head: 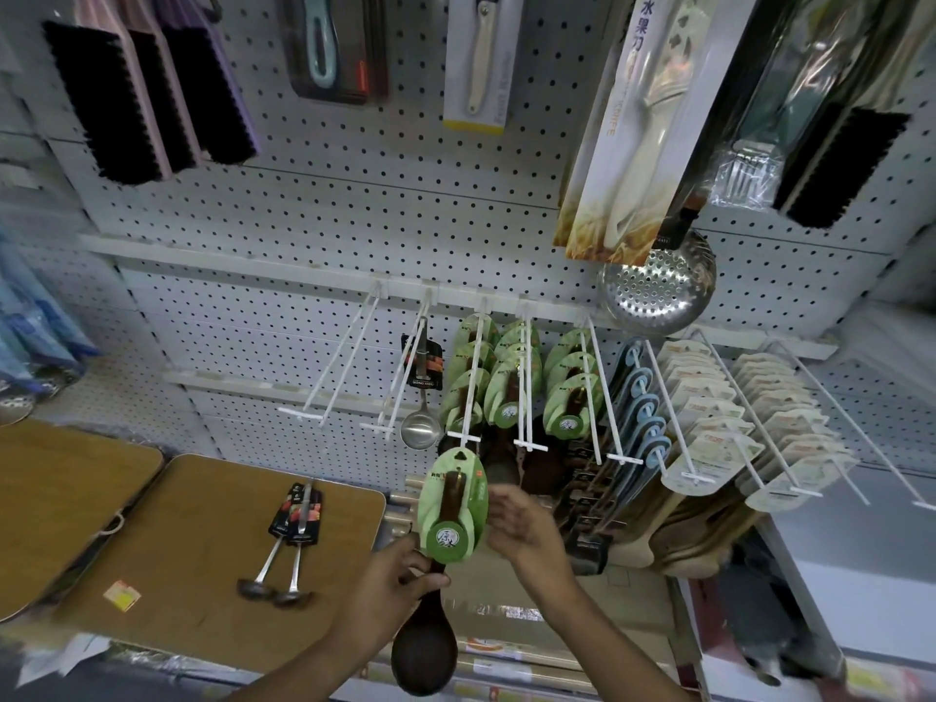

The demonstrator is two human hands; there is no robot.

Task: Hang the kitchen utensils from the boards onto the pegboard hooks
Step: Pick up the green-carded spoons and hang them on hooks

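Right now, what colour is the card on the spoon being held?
Green, with a round white logo; the card shows best in the head view.

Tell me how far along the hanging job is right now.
Partly done. Several green-carded spoons already hang on three hooks, and one steel ladle hangs beside them. In hand: the left hand grips a dark wooden spoon by its handle, the right hand steadies its green card just below a hook tip. Left: two ladles on the board.

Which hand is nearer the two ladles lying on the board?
Left. The left hand grips the dark spoon just right of the ladles; the right hand is farther right, at the green card.
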